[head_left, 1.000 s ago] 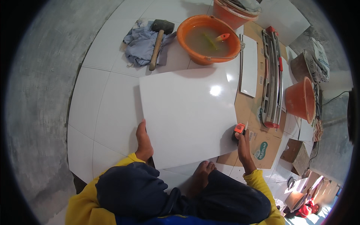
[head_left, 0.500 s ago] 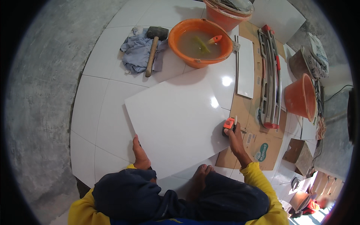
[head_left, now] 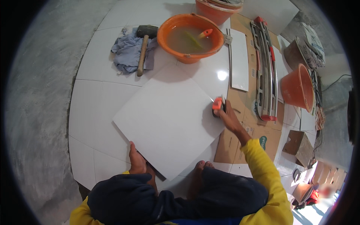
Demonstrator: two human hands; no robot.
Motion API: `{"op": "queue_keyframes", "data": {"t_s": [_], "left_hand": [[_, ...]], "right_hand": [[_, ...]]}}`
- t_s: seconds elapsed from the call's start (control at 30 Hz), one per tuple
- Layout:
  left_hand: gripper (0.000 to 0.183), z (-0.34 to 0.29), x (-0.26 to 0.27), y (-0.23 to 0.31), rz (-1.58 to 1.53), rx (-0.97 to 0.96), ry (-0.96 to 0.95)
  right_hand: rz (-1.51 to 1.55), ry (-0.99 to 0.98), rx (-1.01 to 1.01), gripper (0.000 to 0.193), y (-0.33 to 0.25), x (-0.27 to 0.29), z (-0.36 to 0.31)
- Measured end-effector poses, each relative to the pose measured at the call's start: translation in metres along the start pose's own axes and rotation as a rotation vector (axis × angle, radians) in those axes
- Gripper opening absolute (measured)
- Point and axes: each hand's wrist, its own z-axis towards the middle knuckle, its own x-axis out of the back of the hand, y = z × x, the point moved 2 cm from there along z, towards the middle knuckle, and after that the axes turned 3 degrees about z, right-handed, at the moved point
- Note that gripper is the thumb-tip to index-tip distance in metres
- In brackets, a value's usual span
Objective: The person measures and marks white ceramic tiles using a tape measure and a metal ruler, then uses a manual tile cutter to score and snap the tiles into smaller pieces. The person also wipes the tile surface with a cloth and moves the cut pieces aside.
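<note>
A large square white tile [head_left: 165, 116] lies turned cornerwise in front of me, one corner toward my knees and its near left edge raised off the floor. My left hand [head_left: 138, 159] grips that edge, thumb up along the side and the other fingers hidden underneath. At the tile's right corner my right hand [head_left: 229, 115] is closed around a small orange-and-black hand tool [head_left: 217, 105] with a pale upright part. The tool rests on or against the tile there; its underside is hidden, and I cannot make out its exact kind.
Beyond the tile stands an orange basin [head_left: 163, 39] of murky water with a brush in it. A rubber mallet [head_left: 143, 56] lies on a grey-blue cloth [head_left: 127, 56]. To the right are flattened cardboard [head_left: 232, 144], a tile cutter [head_left: 264, 71] and an orange bucket [head_left: 296, 88].
The tile has turned counterclockwise, its right corner swinging away from me with my right hand and the tool. My left hand stays on its edge. The whole view has shifted slightly.
</note>
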Motion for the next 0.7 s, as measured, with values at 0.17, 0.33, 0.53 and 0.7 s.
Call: {"op": "queue_keyframes", "data": {"t_s": [0.17,0.33,0.53,0.7], "left_hand": [[0.078,-0.012,-0.024,0.009,0.154,0.263,-0.108],[0.076,-0.01,-0.046,-0.002,0.283,0.397,-0.226],[0.072,-0.012,-0.06,-0.01,0.272,0.44,-0.299],[0.071,-0.009,-0.056,-0.009,0.29,0.435,-0.3]], "right_hand": [[-0.129,-0.056,-0.025,0.083,-0.029,0.028,0.06],[-0.128,-0.013,0.033,0.086,-0.034,0.043,0.095],[-0.16,0.005,0.101,0.084,-0.026,0.057,0.089],[-0.067,0.098,0.069,0.079,-0.047,0.078,0.026]]}}
